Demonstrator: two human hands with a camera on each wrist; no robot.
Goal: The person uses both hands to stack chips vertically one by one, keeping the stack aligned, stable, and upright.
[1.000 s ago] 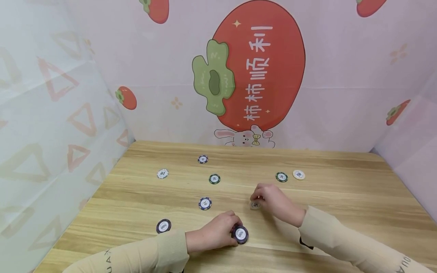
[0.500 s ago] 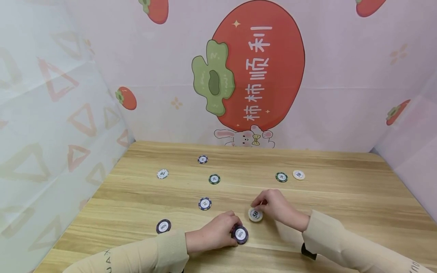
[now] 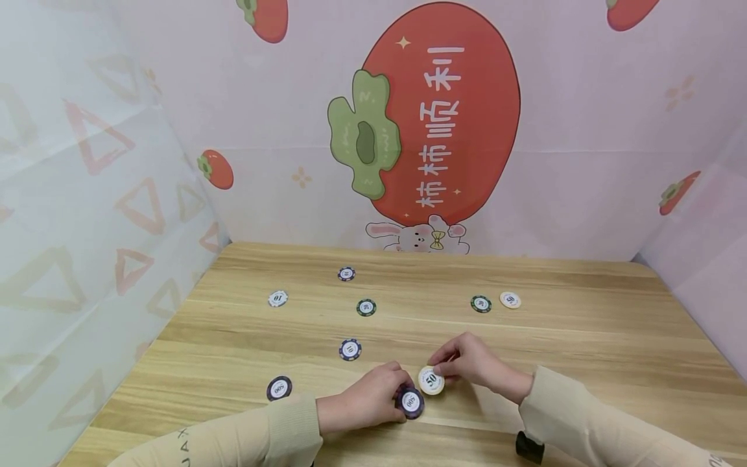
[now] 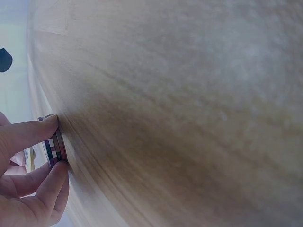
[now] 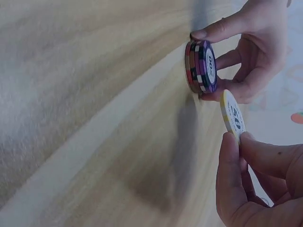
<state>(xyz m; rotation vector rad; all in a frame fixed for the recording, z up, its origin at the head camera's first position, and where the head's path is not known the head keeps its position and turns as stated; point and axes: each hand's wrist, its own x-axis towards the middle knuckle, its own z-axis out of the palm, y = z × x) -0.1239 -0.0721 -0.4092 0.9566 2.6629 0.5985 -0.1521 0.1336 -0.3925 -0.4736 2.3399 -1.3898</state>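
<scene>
My left hand (image 3: 373, 397) grips a short stack of poker chips (image 5: 201, 67) by its sides, low on the wooden table. A dark purple chip marked 500 (image 3: 411, 403) tops that stack, with other coloured edges beneath it. My right hand (image 3: 475, 366) pinches a white poker chip with a yellow edge, marked 50 (image 3: 431, 380), between thumb and fingers. In the right wrist view this chip is tilted and raised off the table, close beside the stack. The left wrist view shows thumb and fingers on opposite sides of the stack.
On the table (image 3: 560, 337) lie a purple 500 chip (image 3: 279, 388), a blue 10 chip (image 3: 350, 349), a white 10 chip (image 3: 277, 298), two green chips, another blue chip (image 3: 346, 274) and a white chip (image 3: 510, 299). Printed cloth walls (image 3: 280, 207) stand behind and beside it.
My right hand has picked the 50 chip up from the table and carried it nearer, toward the stack. My left hand has kept its place around the stack.
</scene>
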